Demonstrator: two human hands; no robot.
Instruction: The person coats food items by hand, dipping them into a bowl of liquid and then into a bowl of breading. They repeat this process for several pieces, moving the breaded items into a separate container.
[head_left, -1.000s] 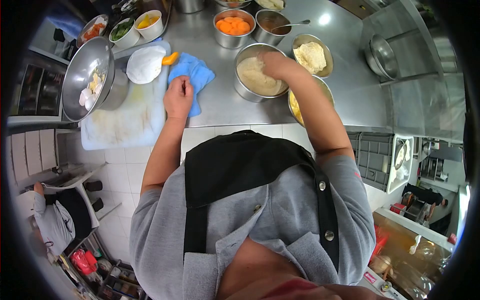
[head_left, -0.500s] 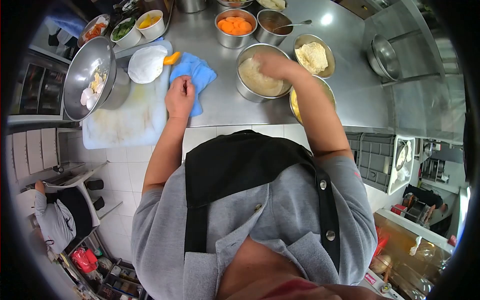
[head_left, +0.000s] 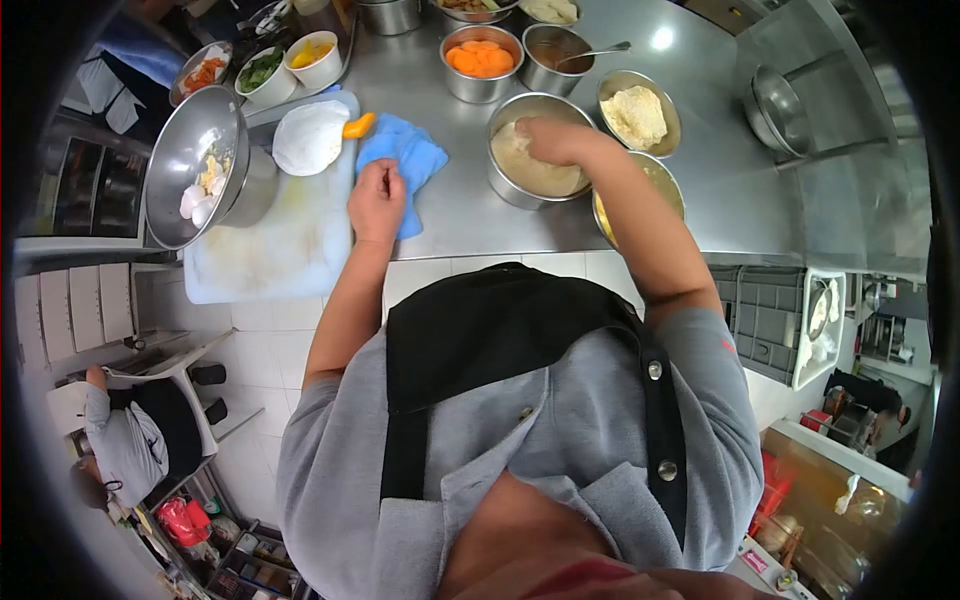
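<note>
My right hand [head_left: 552,141] reaches into a steel pot [head_left: 533,203] that holds a pale, floury-looking mass [head_left: 545,176]. Its fingertips are down at the pale contents and partly hidden, so their grip does not show. My left hand [head_left: 378,200] is curled into a fist against the near edge of a crumpled blue cloth [head_left: 420,160], with nothing visible in it. Beside that cloth, a white round sheet-like piece with an orange-yellow handle or tab [head_left: 308,138] lies on the white cutting board [head_left: 270,265].
A tilted steel bowl [head_left: 165,150] with eggs stands on the board's left. Sliced carrots [head_left: 480,59], a pot with a spoon [head_left: 557,50], a bowl of yellowish crumbs [head_left: 635,117] and a yellow-filled bowl [head_left: 658,180] surround the pot. A co-worker [head_left: 150,430] is at lower left.
The whole view has shifted slightly, so things sit a little further right and lower. My right hand stays in the pot, its fingers now less blurred. My left fist stays by the cloth.
</note>
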